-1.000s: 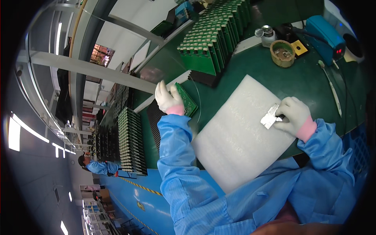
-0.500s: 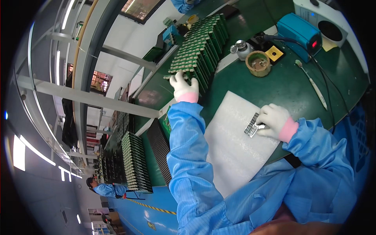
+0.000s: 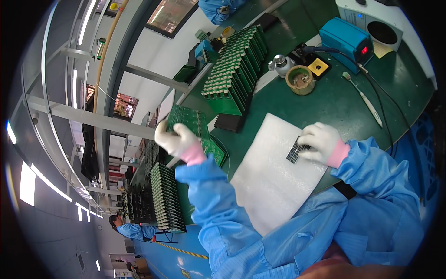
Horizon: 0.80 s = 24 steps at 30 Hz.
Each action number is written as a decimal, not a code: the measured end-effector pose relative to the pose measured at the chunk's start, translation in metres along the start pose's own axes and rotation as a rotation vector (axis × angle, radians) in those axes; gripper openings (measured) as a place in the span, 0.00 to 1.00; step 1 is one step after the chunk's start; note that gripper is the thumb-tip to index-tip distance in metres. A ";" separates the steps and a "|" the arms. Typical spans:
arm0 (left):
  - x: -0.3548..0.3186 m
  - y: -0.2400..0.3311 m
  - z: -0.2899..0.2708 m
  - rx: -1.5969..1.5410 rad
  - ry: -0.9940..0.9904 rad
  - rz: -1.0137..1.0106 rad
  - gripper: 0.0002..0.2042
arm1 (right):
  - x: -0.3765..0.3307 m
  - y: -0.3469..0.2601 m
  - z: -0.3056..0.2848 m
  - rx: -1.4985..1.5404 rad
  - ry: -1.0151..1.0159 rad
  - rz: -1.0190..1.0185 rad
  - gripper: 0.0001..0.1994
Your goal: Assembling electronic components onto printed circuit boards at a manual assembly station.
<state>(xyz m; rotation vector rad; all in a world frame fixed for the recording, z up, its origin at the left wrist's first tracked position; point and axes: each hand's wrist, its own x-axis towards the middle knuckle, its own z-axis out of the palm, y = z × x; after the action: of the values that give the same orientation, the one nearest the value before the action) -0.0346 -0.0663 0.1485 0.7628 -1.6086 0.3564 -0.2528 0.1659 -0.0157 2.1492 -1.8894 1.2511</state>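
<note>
My left hand [image 3: 179,142], in a white glove with a pink cuff, is curled at the edge of a green circuit board [image 3: 188,116], tilted up beside the board rack. Its fingertips are partly hidden, but the board appears pinched in them. Below it is another green board [image 3: 214,151]. My right hand [image 3: 320,143], gloved the same way, has its fingers closed over small black digit display modules [image 3: 292,154] on a white foam sheet [image 3: 267,179]. The fingers cover part of the modules.
Upright green boards [image 3: 237,69] fill a black rack beyond the sheet. Rightward stand a bamboo cup [image 3: 299,86], a metal-topped bottle [image 3: 281,65], a yellow sponge [image 3: 318,67], a blue soldering station [image 3: 346,42] with cables and a white brush [image 3: 364,100]. More boards [image 3: 167,197] stand at left.
My left hand has moved left and toward me from the rack's near end, and a green board now stands tilted at it. My right hand stays at the display modules, covering more of them.
</note>
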 end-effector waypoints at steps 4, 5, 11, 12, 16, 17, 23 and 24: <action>-0.012 0.065 -0.080 -0.307 -0.333 0.005 0.19 | 0.012 -0.013 -0.023 0.150 0.408 0.045 0.18; -0.012 0.078 -0.099 -0.407 -0.471 -0.088 0.19 | 0.013 -0.018 -0.025 0.151 0.391 0.040 0.18; -0.032 0.072 -0.124 -1.155 -1.146 -0.345 0.19 | 0.022 -0.046 -0.037 0.828 0.027 -0.003 0.15; -0.036 0.072 -0.125 -1.155 -1.147 -0.367 0.19 | 0.018 -0.048 -0.040 0.926 -0.218 0.018 0.15; -0.063 0.086 -0.123 -1.359 -1.047 -0.934 0.22 | -0.009 -0.033 -0.025 0.773 -0.381 -0.011 0.19; -0.073 0.088 -0.117 -1.529 -0.960 -1.072 0.22 | -0.006 -0.033 -0.027 0.776 -0.392 0.011 0.19; -0.121 0.076 -0.081 -1.315 -0.752 -1.249 0.21 | 0.024 -0.033 -0.012 0.929 -0.138 0.368 0.12; -0.130 0.072 -0.079 -1.133 -0.745 -1.203 0.21 | 0.024 -0.031 -0.012 0.974 -0.135 0.388 0.16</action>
<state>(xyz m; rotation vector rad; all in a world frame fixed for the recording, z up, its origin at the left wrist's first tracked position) -0.0191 0.0708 0.0521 0.8009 -1.3502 -1.7144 -0.2347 0.1599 0.0201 2.2740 -2.0616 2.5952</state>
